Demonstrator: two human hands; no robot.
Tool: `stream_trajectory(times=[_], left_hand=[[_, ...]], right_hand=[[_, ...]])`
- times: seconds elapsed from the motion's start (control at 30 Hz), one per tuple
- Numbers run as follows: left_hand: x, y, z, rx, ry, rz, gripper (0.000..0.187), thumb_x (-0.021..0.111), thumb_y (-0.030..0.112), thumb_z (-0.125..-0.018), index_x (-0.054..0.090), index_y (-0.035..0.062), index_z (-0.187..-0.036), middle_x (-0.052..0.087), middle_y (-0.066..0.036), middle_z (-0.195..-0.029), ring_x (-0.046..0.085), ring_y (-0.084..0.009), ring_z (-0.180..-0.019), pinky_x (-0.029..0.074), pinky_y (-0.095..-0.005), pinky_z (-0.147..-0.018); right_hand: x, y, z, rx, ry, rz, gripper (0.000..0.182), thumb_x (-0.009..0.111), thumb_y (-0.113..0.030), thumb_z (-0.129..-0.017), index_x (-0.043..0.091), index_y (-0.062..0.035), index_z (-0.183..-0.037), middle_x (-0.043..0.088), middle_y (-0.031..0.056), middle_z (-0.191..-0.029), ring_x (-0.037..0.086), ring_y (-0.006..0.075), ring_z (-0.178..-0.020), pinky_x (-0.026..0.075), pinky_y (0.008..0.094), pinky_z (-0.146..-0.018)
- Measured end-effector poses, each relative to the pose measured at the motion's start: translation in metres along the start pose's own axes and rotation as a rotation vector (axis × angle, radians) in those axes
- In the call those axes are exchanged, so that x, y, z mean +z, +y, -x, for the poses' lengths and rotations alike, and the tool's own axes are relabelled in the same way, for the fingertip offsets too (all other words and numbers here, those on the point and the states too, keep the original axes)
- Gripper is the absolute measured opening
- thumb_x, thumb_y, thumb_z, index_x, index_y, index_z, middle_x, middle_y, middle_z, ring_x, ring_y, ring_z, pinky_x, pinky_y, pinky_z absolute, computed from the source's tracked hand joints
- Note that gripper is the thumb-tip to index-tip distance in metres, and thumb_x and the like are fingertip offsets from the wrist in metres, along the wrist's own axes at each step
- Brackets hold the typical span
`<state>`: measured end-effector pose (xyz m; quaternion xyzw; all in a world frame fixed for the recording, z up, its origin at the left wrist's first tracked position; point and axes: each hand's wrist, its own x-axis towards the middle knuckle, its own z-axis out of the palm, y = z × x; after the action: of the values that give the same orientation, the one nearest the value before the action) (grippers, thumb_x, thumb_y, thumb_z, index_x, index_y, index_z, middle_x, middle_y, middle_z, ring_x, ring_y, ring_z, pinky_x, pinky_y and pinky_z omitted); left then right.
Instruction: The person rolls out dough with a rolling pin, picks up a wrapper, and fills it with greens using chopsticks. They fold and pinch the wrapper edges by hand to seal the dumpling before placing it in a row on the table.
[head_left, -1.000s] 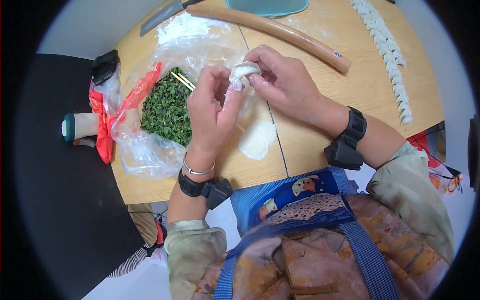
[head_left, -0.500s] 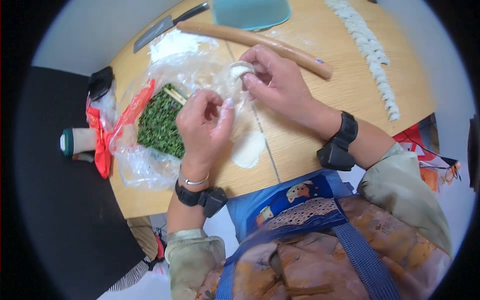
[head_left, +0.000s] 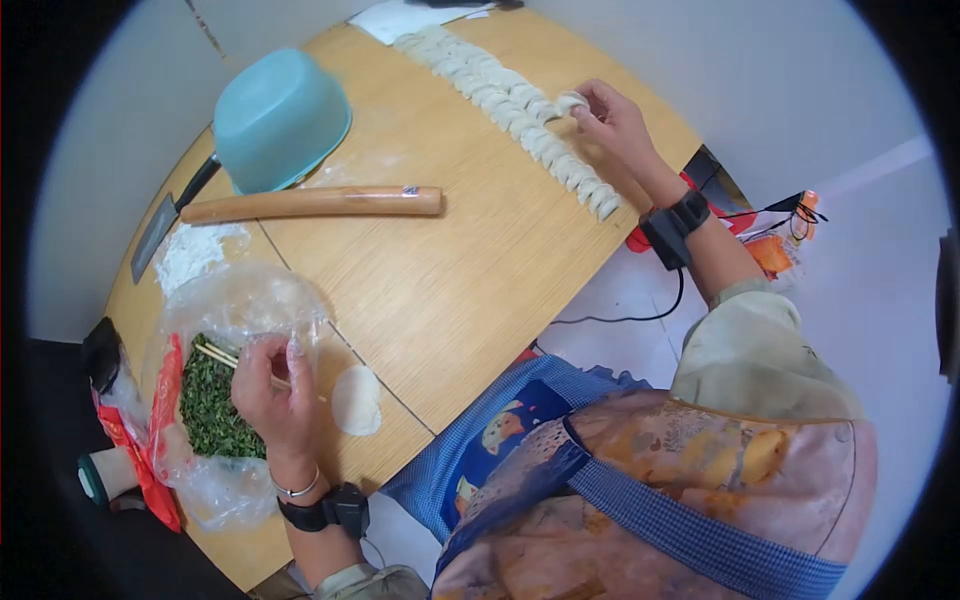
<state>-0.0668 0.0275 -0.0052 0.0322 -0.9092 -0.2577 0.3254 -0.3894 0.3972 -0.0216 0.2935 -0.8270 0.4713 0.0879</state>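
My right hand [head_left: 615, 120] pinches a white folded dumpling [head_left: 568, 102] between thumb and fingertips, beside the far part of the dumpling rows [head_left: 530, 128]. My left hand [head_left: 278, 400] is at the right edge of the chopped green filling [head_left: 215, 405], fingers curled and thumb apart. Two chopsticks [head_left: 218, 353] lie on the filling and run behind that hand; I see no firm grip on them. A flat round dough wrapper [head_left: 357, 400] lies on the table just right of my left hand.
A wooden rolling pin [head_left: 310, 203] lies in front of an upturned teal basin [head_left: 275, 120]. Behind the flour pile [head_left: 195, 255] is a cleaver [head_left: 155, 237]. A clear plastic bag [head_left: 250, 290] surrounds the filling. The table edge [head_left: 520, 355] is near my apron.
My view has turned right. My right hand has carried the dumpling away from my left hand to the dumpling rows. My left hand has stayed near the filling.
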Motion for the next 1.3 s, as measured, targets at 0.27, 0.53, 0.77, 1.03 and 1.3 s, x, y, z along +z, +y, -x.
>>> stream_trajectory(times=[0.27, 0.53, 0.77, 1.03, 1.3], left_hand=[[0.003, -0.005, 0.001, -0.015, -0.071, -0.024, 0.004, 0.063, 0.001, -0.083, 0.059, 0.0017, -0.083, 0.057, -0.010, -0.070, 0.054, -0.0215, -0.057, 0.042, -0.0319, -0.053], [0.004, -0.001, -0.001, 0.026, -0.138, 0.001, 0.002, 0.060, -0.001, -0.086, 0.058, -0.0012, -0.085, 0.055, -0.008, -0.071, 0.050, -0.0155, -0.058, 0.040, -0.0280, -0.055], [0.004, 0.001, -0.003, 0.016, -0.141, 0.008, 0.008, 0.063, -0.003, -0.078, 0.058, 0.0004, -0.084, 0.057, -0.011, -0.072, 0.054, -0.0225, -0.056, 0.041, -0.0318, -0.052], [0.005, 0.000, -0.004, 0.055, -0.152, -0.008, 0.008, 0.063, -0.003, -0.079, 0.058, 0.0003, -0.084, 0.057, -0.012, -0.072, 0.054, -0.0239, -0.056, 0.041, -0.0324, -0.052], [0.003, 0.004, -0.006, 0.051, -0.157, 0.007, 0.008, 0.064, -0.004, -0.079, 0.058, -0.0002, -0.083, 0.057, -0.012, -0.073, 0.054, -0.0237, -0.055, 0.041, -0.0325, -0.052]], right_hand=[[-0.007, 0.020, 0.002, 0.018, -0.029, 0.147, 0.019, 0.066, -0.016, -0.086, 0.065, -0.0020, -0.100, 0.057, 0.0048, -0.082, 0.053, 0.0135, -0.073, 0.046, 0.0281, -0.068], [-0.002, 0.010, -0.002, 0.011, -0.107, 0.288, 0.018, 0.067, -0.018, -0.082, 0.064, -0.0064, -0.095, 0.058, 0.0068, -0.074, 0.056, 0.0192, -0.068, 0.045, 0.0325, -0.063], [-0.003, 0.011, -0.002, 0.001, -0.097, 0.341, 0.016, 0.066, -0.017, -0.082, 0.063, -0.0059, -0.093, 0.061, 0.0074, -0.076, 0.059, 0.0198, -0.070, 0.046, 0.0334, -0.064], [-0.002, 0.009, 0.001, 0.020, -0.058, 0.354, 0.020, 0.068, -0.016, -0.082, 0.063, -0.0022, -0.095, 0.057, 0.0051, -0.075, 0.055, 0.0159, -0.069, 0.046, 0.0298, -0.064], [-0.003, 0.007, 0.000, 0.074, -0.078, 0.359, 0.019, 0.069, -0.018, -0.082, 0.064, -0.0027, -0.093, 0.057, 0.0043, -0.074, 0.056, 0.0153, -0.069, 0.046, 0.0299, -0.064]])
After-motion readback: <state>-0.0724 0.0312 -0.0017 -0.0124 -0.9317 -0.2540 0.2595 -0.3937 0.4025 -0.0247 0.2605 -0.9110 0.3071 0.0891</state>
